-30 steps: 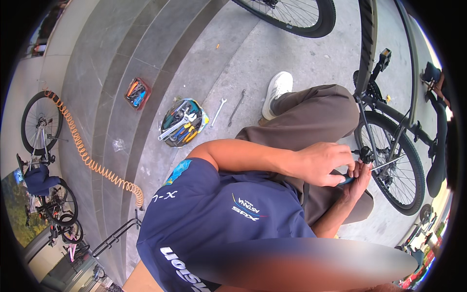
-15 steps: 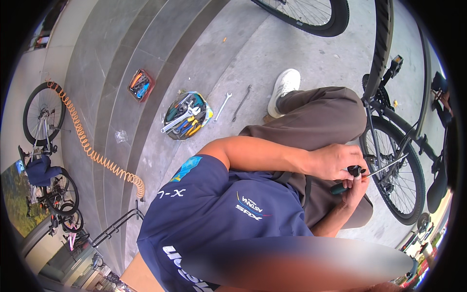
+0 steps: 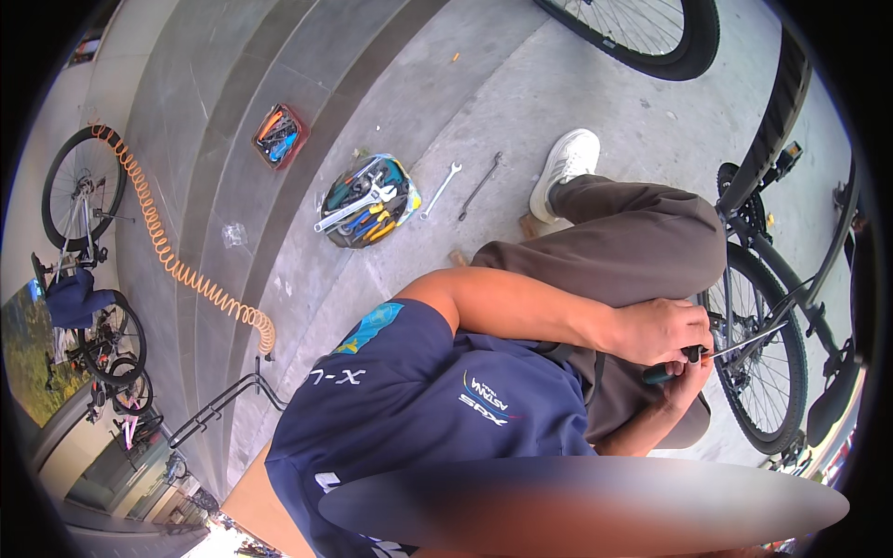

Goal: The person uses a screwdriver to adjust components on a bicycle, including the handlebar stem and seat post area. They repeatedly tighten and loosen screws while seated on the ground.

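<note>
2 ctnrs [image 3: 415,201] w/ tools [image 3: 359,208]; R hand [image 3: 686,383] w/ screwdr. [image 3: 657,374]

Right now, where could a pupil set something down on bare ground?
Bare concrete lies between the white shoe and the topmost wheel; grey steps show bare between the coiled hose and red tray, above a plastic scrap. Crowded: the tool bag, and around the left hand, right hand, screwdriver and lower wheel.

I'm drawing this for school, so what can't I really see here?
In the head view:
Black part: partly covered by the left hand and right hand.
Screwdriver: the right hand hides its handle's middle.
Upper wheel: cut off by the top edge.
Tools in the red box: too small to tell apart.
Shirt: a blurred patch covers some.
</note>
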Action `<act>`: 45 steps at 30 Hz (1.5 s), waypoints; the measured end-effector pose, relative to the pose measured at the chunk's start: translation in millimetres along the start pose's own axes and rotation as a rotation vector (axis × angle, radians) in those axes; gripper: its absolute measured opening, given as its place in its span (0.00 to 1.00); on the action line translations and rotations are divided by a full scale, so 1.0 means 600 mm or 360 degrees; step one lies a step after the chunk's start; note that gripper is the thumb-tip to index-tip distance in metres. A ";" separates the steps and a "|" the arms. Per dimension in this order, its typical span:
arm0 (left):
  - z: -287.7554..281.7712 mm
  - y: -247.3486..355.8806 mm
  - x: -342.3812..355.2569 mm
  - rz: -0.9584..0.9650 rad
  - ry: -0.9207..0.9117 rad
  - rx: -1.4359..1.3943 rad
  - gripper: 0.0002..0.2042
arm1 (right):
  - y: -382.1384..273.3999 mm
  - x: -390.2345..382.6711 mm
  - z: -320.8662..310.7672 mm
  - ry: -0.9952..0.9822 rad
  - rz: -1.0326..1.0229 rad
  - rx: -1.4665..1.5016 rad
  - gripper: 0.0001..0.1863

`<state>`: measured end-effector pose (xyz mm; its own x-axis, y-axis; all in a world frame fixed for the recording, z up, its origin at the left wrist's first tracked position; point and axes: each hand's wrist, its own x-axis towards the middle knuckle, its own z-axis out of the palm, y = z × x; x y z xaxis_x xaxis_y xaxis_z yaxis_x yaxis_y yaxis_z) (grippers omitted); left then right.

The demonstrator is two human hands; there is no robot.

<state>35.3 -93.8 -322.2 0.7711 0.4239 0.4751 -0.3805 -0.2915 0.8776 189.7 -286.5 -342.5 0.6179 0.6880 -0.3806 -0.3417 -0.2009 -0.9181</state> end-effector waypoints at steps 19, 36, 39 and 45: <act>-0.002 0.006 0.000 -0.0060 0.0028 -0.0070 0.24 | 0.002 -0.003 0.010 0.0045 -0.0087 0.0055 0.23; -0.008 0.009 -0.003 -0.0095 -0.0053 -0.0032 0.20 | -0.002 -0.010 0.014 -0.0098 -0.0168 -0.0088 0.34; -0.010 0.009 -0.002 -0.0090 -0.0053 -0.0080 0.21 | -0.007 -0.014 0.018 -0.0108 -0.0139 -0.0070 0.35; -0.015 0.013 0.003 -0.0119 -0.0001 -0.0211 0.16 | -0.018 -0.012 0.031 -0.0144 -0.0129 -0.0167 0.32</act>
<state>29.4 -87.5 -314.1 0.8001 0.4396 0.4082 -0.3863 -0.1431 0.9112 175.8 -276.4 -327.6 0.5727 0.7638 -0.2977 -0.2145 -0.2108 -0.9537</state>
